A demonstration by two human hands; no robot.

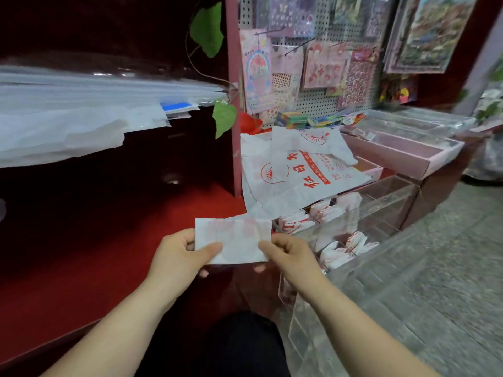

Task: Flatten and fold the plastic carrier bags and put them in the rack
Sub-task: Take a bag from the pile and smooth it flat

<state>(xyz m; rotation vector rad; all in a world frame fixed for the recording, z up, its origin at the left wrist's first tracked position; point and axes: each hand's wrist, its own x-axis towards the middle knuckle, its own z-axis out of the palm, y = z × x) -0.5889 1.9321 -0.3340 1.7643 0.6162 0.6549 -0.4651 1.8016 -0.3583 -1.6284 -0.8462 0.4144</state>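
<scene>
- The red worktop (81, 254) fills the left and centre, with a dark shelf space behind it.
- A pegboard (313, 104) hung with sticker sheets stands at the back right, and pink trays (402, 156) sit just below it.
- The clear rack (386, 197) stands at the worktop's right edge; folded bags (340, 251) stand in its compartments.
- Loose bags (299, 172), white with red print, lie spread in a pile between the pegboard and the rack.
- The bag (234, 240), folded into a small rectangle, is held above the worktop edge, just left of the rack.
- The left hand (177, 257) has its grip pinching the bag's left end, thumb on top, fingers beneath.
- The right hand (288, 257) has its grip pinching the right end likewise.
</scene>
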